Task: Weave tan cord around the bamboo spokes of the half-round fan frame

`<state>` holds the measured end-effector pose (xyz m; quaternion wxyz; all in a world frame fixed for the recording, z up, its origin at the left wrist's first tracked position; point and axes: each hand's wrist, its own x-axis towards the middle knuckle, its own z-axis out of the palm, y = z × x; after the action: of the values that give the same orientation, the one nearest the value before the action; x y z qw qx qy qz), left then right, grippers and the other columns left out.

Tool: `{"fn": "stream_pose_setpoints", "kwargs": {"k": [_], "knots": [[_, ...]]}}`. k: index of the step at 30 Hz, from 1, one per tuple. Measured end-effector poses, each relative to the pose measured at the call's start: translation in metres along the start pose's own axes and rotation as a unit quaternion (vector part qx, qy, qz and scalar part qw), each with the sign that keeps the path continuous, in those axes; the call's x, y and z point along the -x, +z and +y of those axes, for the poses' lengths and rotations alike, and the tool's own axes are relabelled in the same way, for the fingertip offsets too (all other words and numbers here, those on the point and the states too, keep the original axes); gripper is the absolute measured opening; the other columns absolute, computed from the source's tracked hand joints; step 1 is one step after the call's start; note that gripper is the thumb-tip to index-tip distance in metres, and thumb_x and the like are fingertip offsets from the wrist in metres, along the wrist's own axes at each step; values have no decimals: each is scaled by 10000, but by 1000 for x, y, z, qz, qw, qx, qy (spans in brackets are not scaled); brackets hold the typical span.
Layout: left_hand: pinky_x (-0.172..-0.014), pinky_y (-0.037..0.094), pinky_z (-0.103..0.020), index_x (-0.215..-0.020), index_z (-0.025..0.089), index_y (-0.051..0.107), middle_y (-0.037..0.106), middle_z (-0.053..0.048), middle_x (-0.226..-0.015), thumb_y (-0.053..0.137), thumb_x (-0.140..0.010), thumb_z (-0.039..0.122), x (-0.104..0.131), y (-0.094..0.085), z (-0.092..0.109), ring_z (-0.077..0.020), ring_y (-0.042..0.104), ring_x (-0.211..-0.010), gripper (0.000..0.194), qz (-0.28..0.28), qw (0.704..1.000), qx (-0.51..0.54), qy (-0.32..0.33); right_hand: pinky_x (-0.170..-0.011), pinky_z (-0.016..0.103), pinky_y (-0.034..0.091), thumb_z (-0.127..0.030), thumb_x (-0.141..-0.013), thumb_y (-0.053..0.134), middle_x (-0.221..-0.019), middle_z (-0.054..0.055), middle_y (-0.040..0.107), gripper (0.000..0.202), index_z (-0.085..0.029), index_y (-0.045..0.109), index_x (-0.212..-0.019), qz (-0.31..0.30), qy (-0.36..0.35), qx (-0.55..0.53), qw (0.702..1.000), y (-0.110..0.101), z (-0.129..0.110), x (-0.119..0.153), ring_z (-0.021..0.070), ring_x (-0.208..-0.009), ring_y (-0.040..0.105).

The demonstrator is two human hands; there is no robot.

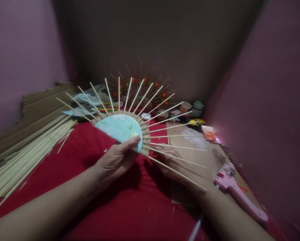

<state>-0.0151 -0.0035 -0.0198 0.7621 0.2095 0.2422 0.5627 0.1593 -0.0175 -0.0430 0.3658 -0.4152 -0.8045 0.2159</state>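
A half-round fan piece [117,129] has a light blue fabric centre, a woven straw rim [146,137] and several thin pale sticks [170,119] radiating from the rim. My left hand [118,157] grips its lower right part, thumb on the blue fabric near the straight edge and fingers underneath. My right hand [167,162] is behind the lowest sticks at the right end of the rim. Its fingertips are partly hidden by the sticks and rim, so what they hold, if anything, cannot be made out.
A bundle of pale sticks [36,144] lies left beside cardboard [44,105]. A pink glue gun [240,194] rests at the right, by a brown board [180,197]. Behind the fan piece stands a decorated stick piece [164,94], with small jars [197,108] and packets [209,133] nearby. Red cloth [145,214] covers the surface.
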Motion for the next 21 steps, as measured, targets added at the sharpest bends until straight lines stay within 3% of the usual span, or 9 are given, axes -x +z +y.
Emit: {"fn": "stream_pose_setpoints", "kwargs": {"k": [2, 5, 8, 13, 17, 21], "knots": [[-779, 527, -210, -1072, 118, 610, 685, -50, -805, 537, -774, -20, -2, 2, 5, -119, 642, -727, 336, 12, 999, 24, 17, -838, 347, 434, -119, -738, 552, -988, 57, 639, 274, -250, 643, -961, 30, -17, 27, 999, 1, 5, 0, 204, -923, 560], [-807, 520, -207, -1108, 147, 591, 689, -45, -850, 510, -794, -26, -5, 4, 11, -112, 649, -758, 368, 25, 997, 55, 45, -820, 336, 429, -109, -785, 470, -811, 36, 634, 206, -225, 638, -818, 79, -10, 20, 997, 1, 9, 1, 173, -788, 570], [-832, 514, -222, -1125, 152, 577, 689, -49, -866, 532, -804, 7, -6, 5, 12, -117, 650, -782, 355, 1, 996, 74, 51, -686, 284, 437, -110, -779, 439, -662, -1, 591, 205, -219, 605, -728, 71, 31, -22, 997, 2, 5, 3, 144, -630, 539], [-835, 511, -242, -1023, 128, 592, 668, -36, -805, 567, -810, 65, -6, 6, 11, -118, 638, -765, 224, -10, 997, 75, 32, -617, 248, 405, -113, -744, 427, -611, -22, 531, 176, -210, 559, -683, 67, 81, -128, 986, 4, -10, 4, 127, -590, 497], [-843, 502, -244, -942, 126, 602, 659, -35, -823, 550, -826, 81, -8, 4, 11, -117, 629, -785, 134, -16, 996, 78, 34, -648, 258, 418, -167, -750, 456, -613, -12, 571, 135, -194, 580, -702, 86, 142, -335, 928, 6, -17, 1, 128, -612, 521], [-835, 504, -245, -977, 132, 599, 661, -38, -826, 509, -847, 64, -10, 4, 14, -112, 623, -782, 173, -14, 995, 90, 51, -637, 253, 396, -91, -621, 509, -644, -17, 574, 133, -200, 573, -663, 108, 132, -461, 871, 6, -14, -2, 125, -632, 508]]}}
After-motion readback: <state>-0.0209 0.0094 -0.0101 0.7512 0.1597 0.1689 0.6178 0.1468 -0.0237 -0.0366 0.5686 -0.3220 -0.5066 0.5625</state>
